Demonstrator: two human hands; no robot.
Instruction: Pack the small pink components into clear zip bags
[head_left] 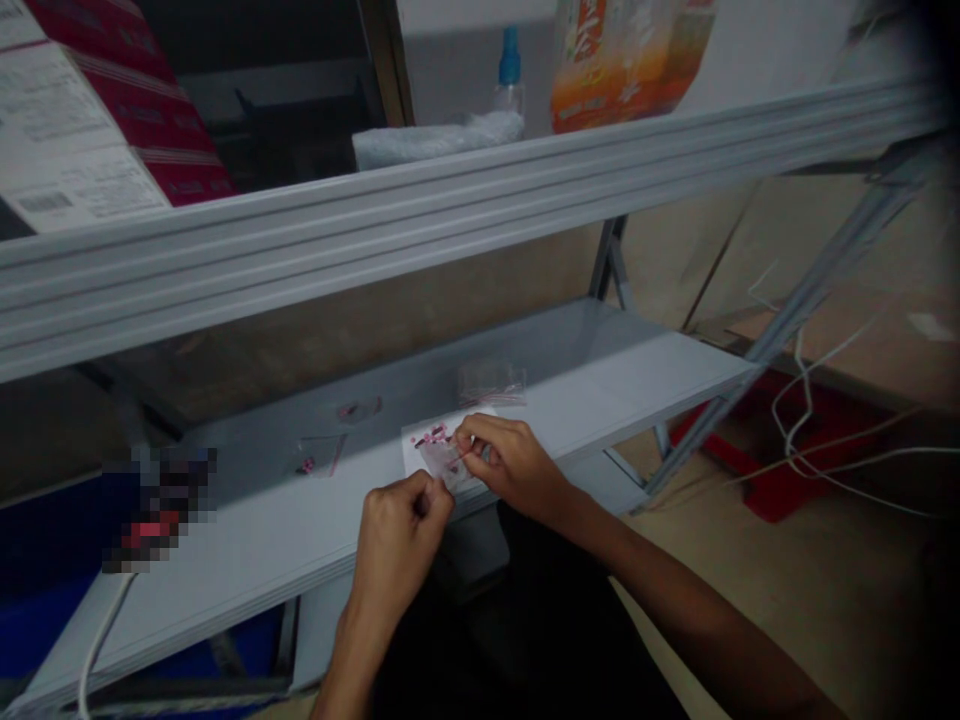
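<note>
Between my two hands is a small clear zip bag [441,460] with a reddish strip along its mouth. My left hand [405,520] pinches its near left corner, fingers curled in. The fingers of my right hand [510,455] close on the bag's right side, by the strip. Beneath and just behind lies a white sheet [412,462] with several tiny pink and dark pieces [433,436] on it. Farther back on the shelf is a stack of clear bags [491,383]. To the left lie a small bag with pink and dark pieces inside [319,457] and another small bag [360,409].
A grey metal beam [450,210] crosses above the lower shelf [615,370]. On the upper level stand pink-and-white boxes [97,120], a spray bottle [510,75] and an orange package [630,65]. White cables [806,400] hang at the right. A blurred-out object [161,515] sits far left.
</note>
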